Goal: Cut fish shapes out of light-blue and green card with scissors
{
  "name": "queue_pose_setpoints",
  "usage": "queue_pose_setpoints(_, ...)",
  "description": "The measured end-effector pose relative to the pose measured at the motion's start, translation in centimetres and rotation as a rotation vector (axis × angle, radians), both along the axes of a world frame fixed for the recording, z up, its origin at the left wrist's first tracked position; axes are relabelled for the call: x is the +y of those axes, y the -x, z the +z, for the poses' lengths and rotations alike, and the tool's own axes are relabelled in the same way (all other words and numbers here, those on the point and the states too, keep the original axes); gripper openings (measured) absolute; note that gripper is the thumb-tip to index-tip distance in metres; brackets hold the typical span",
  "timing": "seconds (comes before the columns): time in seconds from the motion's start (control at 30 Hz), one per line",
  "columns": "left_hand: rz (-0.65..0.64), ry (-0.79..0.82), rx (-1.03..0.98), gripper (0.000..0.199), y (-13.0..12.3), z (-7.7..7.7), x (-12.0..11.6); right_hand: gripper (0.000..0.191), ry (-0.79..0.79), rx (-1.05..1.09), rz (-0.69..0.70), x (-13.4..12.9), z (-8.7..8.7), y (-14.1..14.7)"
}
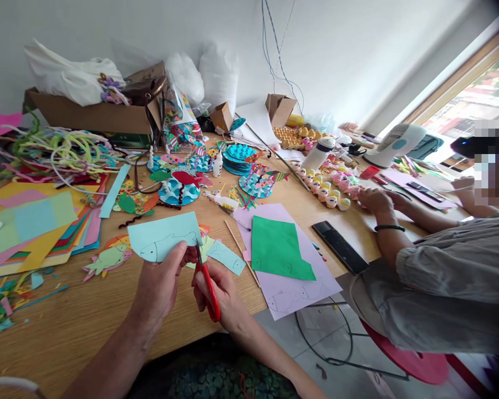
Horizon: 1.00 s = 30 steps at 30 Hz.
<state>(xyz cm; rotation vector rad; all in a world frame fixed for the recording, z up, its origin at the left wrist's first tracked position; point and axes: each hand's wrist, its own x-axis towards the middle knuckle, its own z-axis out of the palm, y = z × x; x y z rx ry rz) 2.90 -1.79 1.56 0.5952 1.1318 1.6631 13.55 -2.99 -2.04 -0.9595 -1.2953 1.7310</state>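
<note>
My left hand [160,280] pinches a light blue sheet of paper [147,230] that has fish outlines drawn on it, thumb on top near its lower right edge. Red-handled scissors [210,293] sit in my right hand [222,288], fingers wrapped round the handles. Their blades meet the paper's right end, close to my left fingertips. Behind the scissors, a smaller blue piece with a drawn fish [227,257] lies on the table. Left of my hands rests a cut-out paper fish [112,256] in several colours.
Purple paper [316,293] and green paper [274,246] lie to the right, beside a black phone [340,247]. Paper scraps [2,307] and stacked coloured sheets [79,233] cover the left. Blue wavy discs [178,191] stand behind. At right, a co-worker's hands [376,199] touch small figures [332,198].
</note>
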Motion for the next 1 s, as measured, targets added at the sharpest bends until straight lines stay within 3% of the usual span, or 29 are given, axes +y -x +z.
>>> queue_pose_setpoints(1.0, 0.033, 0.035, -0.006, 0.016, -0.46, 0.35, -0.09, 0.03, -0.023, -0.009, -0.03, -0.14, -0.58, -0.27)
